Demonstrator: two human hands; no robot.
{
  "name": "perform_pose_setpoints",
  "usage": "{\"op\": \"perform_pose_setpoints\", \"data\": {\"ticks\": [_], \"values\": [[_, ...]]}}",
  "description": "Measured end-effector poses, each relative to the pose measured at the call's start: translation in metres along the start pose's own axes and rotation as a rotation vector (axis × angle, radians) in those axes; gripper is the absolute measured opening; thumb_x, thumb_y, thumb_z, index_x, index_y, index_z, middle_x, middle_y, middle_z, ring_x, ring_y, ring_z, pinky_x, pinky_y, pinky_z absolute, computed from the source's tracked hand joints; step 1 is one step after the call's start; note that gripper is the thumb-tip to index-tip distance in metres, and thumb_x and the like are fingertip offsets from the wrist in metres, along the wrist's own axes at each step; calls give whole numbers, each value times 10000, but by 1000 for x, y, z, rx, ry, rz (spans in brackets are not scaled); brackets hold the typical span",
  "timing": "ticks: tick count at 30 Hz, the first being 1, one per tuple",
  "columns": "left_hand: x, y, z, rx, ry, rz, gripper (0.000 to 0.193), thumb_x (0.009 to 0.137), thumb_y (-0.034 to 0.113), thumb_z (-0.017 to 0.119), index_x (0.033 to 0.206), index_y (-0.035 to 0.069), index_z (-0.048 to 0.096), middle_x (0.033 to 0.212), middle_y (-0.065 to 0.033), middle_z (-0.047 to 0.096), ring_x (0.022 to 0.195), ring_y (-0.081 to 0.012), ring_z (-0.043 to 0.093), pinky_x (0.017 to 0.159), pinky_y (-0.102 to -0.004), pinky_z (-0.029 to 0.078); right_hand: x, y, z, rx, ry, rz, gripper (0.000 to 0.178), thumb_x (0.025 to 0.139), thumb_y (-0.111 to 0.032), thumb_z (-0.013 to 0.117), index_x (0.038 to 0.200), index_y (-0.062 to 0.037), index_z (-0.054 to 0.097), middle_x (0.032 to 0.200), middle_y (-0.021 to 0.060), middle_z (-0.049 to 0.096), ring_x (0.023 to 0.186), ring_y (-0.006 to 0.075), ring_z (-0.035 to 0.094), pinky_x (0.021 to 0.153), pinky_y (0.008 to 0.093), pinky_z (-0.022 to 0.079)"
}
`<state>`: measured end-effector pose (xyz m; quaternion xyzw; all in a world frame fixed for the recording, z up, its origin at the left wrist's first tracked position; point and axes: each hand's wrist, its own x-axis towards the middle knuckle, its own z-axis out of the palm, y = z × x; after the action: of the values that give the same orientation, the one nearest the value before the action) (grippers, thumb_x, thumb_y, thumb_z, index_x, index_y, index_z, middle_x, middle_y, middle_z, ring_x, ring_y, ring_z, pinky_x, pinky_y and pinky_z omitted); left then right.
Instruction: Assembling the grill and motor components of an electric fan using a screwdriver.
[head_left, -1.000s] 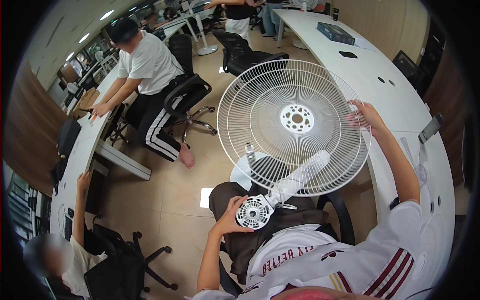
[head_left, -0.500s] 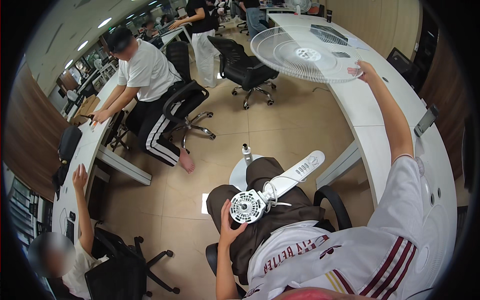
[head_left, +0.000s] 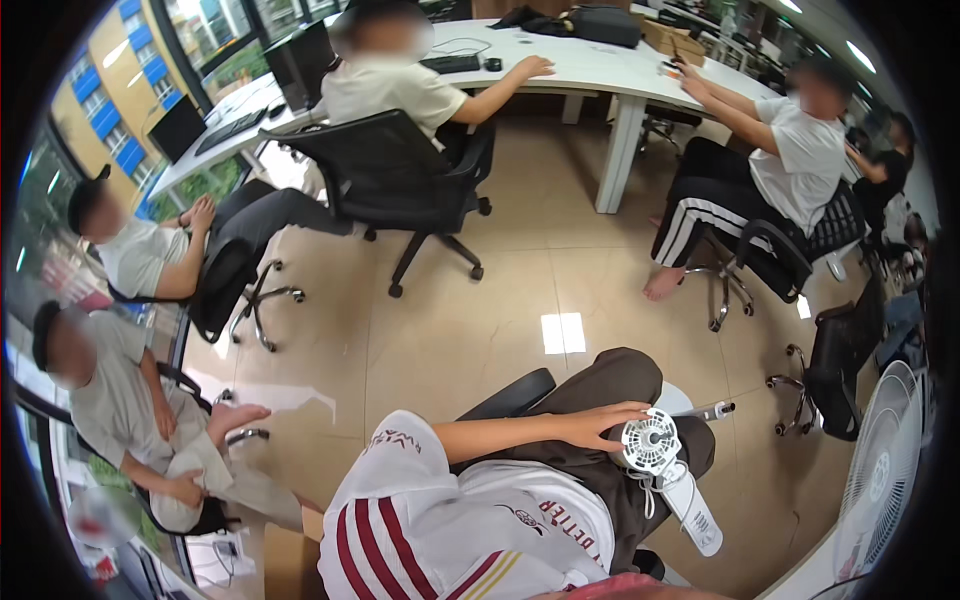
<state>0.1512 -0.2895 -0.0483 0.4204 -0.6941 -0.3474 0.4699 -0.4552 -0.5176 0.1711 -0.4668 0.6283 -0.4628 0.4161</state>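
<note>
Across my lap lies a white fan body, its round slotted motor housing (head_left: 650, 441) facing up and its control column (head_left: 694, 520) pointing away from my left hand. My left hand (head_left: 598, 427) grips the side of the motor housing, thumb and fingers at its edge. A white cord (head_left: 645, 492) is looped by the joint of housing and column. At the right rim of the view stands a white round fan grille (head_left: 882, 475). My right hand cannot be made out; a faint pinkish patch shows through the grille's lower part.
Beyond my knees are a white round base (head_left: 676, 400) and a short pole (head_left: 718, 411). A black office chair (head_left: 385, 170) stands ahead, with a seated person at the white desk (head_left: 560, 62). Other people sit at left and right. A cardboard box (head_left: 290, 565) is at lower left.
The view has swung to the left. The grille, earlier held flat over the right-hand desk by my right hand, now appears upright at the right rim. My left hand stays on the motor housing.
</note>
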Motion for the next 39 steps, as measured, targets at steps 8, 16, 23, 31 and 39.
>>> {"op": "perform_pose_setpoints", "data": {"ticks": [8, 16, 23, 31, 39], "values": [[-15, -1, 19, 42, 112, -82, 715, 995, 195, 659, 1604, 67, 307, 1688, -195, 212, 1561, -342, 232, 1264, -449, 216, -45, -9, 65, -126, -155, -17, 569, 1037, -379, 586, 1528, -115, 469, 1131, 147, 690, 889, 215, 699, 716, 355, 612], [13, 58, -76, -996, 580, -327, 737, 1089, 550, 385, 1657, 140, 156, 1632, -150, 366, 1465, -298, 428, 1144, -486, 420, -28, 13, 149, -52, -481, 0, 538, 1048, -424, 570, 1502, -140, 519, 950, 91, 732, 618, 117, 666, 503, 245, 540], [15, 124, -121, -1035, 518, -397, 711, 1079, 452, 437, 1634, 73, 204, 1596, -269, 370, 1419, -461, 451, 1125, -627, 429, -83, 27, 227, 18, -529, 159, 478, 1094, -431, 490, 1461, -131, 551, 880, 107, 750, 649, 154, 705, 538, 277, 548], [32, 119, -115, -686, 556, -450, 655, 1053, 155, 521, 1619, 25, 217, 1538, -280, 444, 1359, -456, 526, 1020, -572, 552, -92, 20, 241, -94, -564, 238, 485, 1106, -473, 425, 1470, -167, 524, 942, 140, 764, 645, 162, 722, 503, 249, 523], [19, 102, -111, -688, 595, -546, 629, 1057, 134, 500, 1615, 29, 230, 1529, -298, 440, 1335, -460, 547, 1014, -588, 558, -91, 38, 246, -130, -615, 280, 529, 1103, -499, 413, 1483, -143, 509, 948, 150, 761, 697, 175, 742, 525, 264, 547]]}}
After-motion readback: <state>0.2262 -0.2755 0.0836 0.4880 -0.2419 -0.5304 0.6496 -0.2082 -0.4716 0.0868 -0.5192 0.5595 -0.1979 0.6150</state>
